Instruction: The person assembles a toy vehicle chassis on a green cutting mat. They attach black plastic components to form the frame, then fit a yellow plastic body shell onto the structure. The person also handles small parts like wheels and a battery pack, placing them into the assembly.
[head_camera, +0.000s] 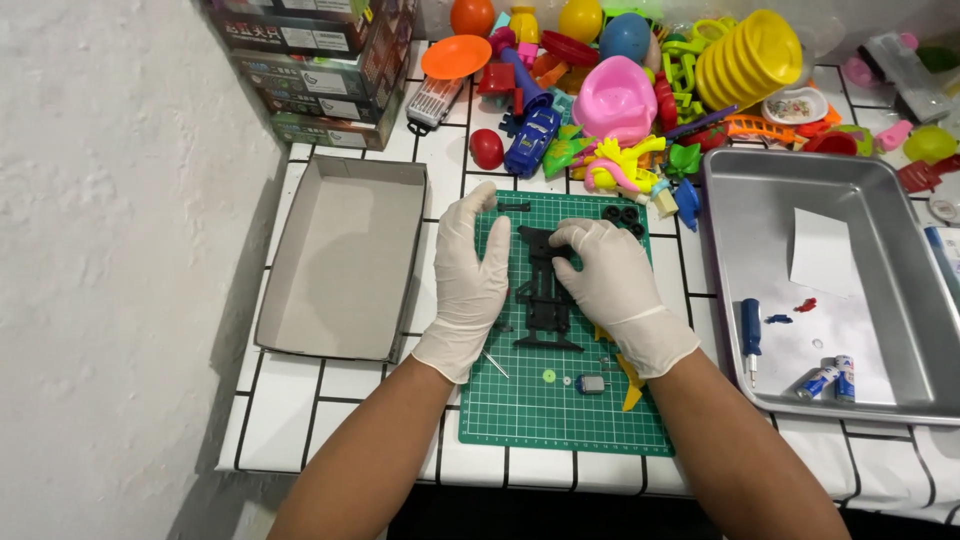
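Head view: black toy-car chassis (545, 295) at centre of green cutting mat (520, 415), long axis running toward and away from the person. Left hand (472, 275) lies flat and open, just left of chassis; right hand (615, 280) curls fingertips onto its upper right edge. Open cardboard box (345, 255) left of mat, metal tray (745, 195) right; mat's near strip bare beyond small parts.

Both gloved hands on green cutting mat (520, 410) w/ black toy chassis (545, 300) btwn them: left hand (470, 275) flat beside it, right hand (615, 280) fingers touching top end. Open grey box (345, 260) left, metal tray (760, 200) right, toy pile (620, 90) behind.
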